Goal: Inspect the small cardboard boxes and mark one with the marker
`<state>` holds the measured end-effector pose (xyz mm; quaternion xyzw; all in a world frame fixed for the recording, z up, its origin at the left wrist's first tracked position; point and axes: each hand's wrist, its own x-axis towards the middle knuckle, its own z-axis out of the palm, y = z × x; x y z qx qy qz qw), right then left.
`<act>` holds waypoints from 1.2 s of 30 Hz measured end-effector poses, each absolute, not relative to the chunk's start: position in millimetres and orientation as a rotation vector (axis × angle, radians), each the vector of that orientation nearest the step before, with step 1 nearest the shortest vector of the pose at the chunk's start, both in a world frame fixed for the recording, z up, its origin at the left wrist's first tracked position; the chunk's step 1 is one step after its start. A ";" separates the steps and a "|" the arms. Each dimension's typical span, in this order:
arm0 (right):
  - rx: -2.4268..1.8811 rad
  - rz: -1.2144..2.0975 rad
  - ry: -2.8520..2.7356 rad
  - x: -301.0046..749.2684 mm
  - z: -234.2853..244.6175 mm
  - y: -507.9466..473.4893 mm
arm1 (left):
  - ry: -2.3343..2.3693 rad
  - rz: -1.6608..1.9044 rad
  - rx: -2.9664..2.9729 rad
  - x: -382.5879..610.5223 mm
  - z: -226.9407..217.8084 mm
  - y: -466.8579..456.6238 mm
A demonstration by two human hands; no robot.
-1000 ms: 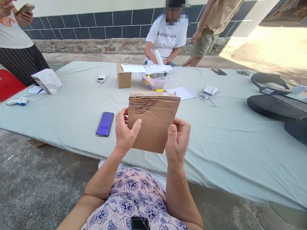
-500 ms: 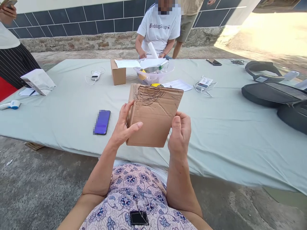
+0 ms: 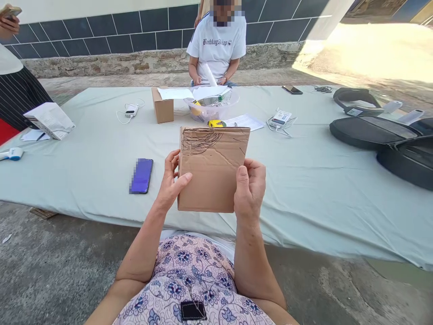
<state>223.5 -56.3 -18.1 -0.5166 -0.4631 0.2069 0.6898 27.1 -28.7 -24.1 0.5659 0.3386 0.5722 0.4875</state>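
I hold a brown cardboard box [image 3: 211,169] upright above the near edge of the cloth-covered table [image 3: 304,189]. Black pen scribbles mark its upper left corner. My left hand [image 3: 169,183] grips its left side, thumb on the front face and fingers behind. My right hand [image 3: 249,189] grips the lower right side, thumb pressed on the front. The box's back is hidden from me.
A purple phone [image 3: 141,175] lies left of my hands. Further back stand a small cardboard box [image 3: 163,108], a clear bowl [image 3: 210,107], papers and power banks [image 3: 280,118]. Black bags [image 3: 382,135] lie at the right. A person sits opposite; another stands at the far left.
The box has turned more square to me, its top face no longer showing. My right thumb has moved onto the front face. The standing person at the back right has left the view.
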 end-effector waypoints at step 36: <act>-1.145 0.490 -1.028 242.6 -20.3 -53.7 | 0.909 1.458 1.206 32.2 -23.3 -29.7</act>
